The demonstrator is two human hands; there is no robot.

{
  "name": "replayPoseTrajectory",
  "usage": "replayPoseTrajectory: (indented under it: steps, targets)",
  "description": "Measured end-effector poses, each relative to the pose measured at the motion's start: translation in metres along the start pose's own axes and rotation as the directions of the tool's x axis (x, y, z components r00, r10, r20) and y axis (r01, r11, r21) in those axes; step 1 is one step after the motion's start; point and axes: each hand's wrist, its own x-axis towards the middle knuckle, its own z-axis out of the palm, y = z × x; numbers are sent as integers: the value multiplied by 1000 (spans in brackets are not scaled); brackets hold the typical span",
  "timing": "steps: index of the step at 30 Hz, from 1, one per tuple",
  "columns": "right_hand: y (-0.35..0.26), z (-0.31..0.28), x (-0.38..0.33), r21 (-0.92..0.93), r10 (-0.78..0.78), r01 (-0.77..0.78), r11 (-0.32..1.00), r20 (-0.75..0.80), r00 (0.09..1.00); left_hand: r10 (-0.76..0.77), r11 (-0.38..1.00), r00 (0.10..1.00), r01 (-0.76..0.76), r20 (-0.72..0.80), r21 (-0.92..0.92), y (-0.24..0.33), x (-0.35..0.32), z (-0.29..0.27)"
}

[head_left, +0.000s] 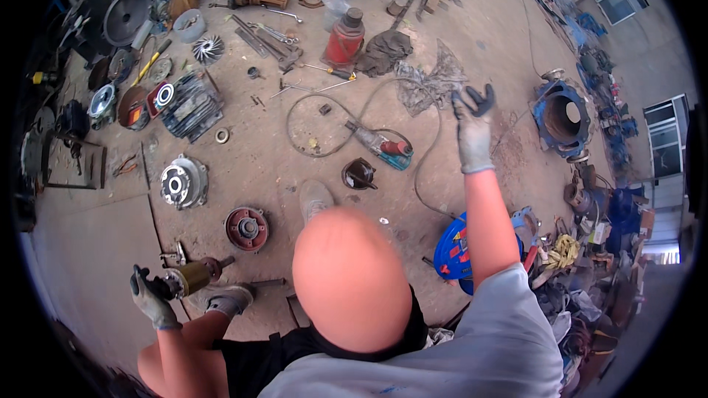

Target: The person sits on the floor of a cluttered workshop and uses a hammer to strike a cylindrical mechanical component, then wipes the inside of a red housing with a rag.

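Gripping the rotor point(193, 277) was your left hand point(151, 296), gloved and clenched round its near end, low at your left side and close to your knee. The rotor's long axis ran left to right, tipped slightly up toward its far tip, with the brass-coloured body just past your fingers and the dark shaft end pointing toward the red flange point(247, 228) on the floor. That was the line that mattered: the shaft pointed across your body, not away from you.

Your right hand point(474, 127) was somewhere else entirely, arm stretched far forward and up to the right, glove spread with the fingers released and nothing in it that I could make out. It hung over the crumpled plastic sheet point(431, 82), with the cable loop point(346, 129) and the angle grinder point(383, 147) lying below and to its left. The blue pump casing point(562, 116) sat well out to its right.

So the rotor lay behind and far left of that free hand, with your own body between the two. Your left was the only hand near it, touching and carrying it. The grey end cover point(183, 182) rested on the floor ahead of the rotor, apart from it, and the red bottle jack point(344, 38) stood well beyond, upright.
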Motion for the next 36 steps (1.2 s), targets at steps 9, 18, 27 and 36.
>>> replayPoseTrajectory:
  steps: [9, 18, 27, 36]
  targets:
    - [429, -194, 128, 165, 285, -346, 924, 308, 908, -71, 997, 975, 61, 209, 52, -59, 32, 60]
    - [496, -12, 125, -826, 302, 485, 287, 559, 772, 53, 953, 999, -51, -1, 298, -16, -16, -38]
    - [399, -8, 124, -839, 607, -167, 517, 222, 763, -65, 966, 996, 46, 68, 255, 21, -29, 2]
    - [286, -57, 143, -276, 698, -665, 694, 29, 716, 104, 919, 979, -163, 176, 360, 16, -56, 11]
